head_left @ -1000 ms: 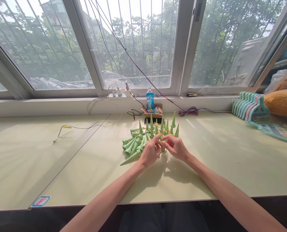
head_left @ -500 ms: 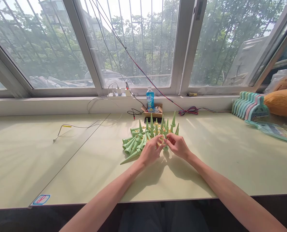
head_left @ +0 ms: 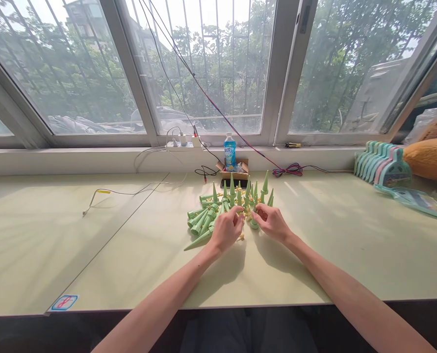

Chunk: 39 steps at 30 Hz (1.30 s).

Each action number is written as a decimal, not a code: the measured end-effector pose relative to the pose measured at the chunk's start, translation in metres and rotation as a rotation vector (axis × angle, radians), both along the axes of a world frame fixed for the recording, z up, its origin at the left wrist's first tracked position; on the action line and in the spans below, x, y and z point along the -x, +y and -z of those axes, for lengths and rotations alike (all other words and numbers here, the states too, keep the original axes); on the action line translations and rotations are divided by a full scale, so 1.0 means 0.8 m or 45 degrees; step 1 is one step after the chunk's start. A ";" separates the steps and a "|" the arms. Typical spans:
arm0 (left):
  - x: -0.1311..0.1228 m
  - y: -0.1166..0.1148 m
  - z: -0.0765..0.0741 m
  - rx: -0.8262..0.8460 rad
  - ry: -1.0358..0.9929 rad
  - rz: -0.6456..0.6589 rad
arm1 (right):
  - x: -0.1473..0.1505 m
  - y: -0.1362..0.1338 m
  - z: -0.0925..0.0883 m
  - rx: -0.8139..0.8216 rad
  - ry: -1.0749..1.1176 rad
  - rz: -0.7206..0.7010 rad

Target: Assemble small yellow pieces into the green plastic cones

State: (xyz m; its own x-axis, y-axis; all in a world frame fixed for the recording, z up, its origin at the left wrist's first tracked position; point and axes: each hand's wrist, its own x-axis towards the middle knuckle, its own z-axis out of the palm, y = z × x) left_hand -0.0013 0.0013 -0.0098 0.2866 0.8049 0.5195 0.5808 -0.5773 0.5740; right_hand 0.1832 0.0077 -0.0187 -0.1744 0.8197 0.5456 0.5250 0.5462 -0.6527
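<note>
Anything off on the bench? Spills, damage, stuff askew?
No spill or damage visible. The green cones look untidy: some upright, others lying jumbled at the pile's left. Also, a thin cable with a yellow tag trails across the tabletop, its end lying free.

Upright, pale-green, pointed plastic spikes (head_left: 232, 191) block my way forward; the open pale-yellow tabletop (head_left: 369, 230) lets my right hand (head_left: 271, 222) pass sideways.
</note>
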 end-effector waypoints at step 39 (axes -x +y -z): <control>0.000 0.001 0.004 0.010 -0.004 0.032 | -0.047 0.014 -0.016 -0.259 -0.238 0.185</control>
State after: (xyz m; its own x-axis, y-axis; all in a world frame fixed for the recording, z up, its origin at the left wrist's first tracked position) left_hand -0.0009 0.0019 -0.0132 0.3050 0.8017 0.5140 0.5644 -0.5869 0.5805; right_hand 0.2211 0.0187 -0.0058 -0.1759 0.7208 0.6704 0.7077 0.5660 -0.4229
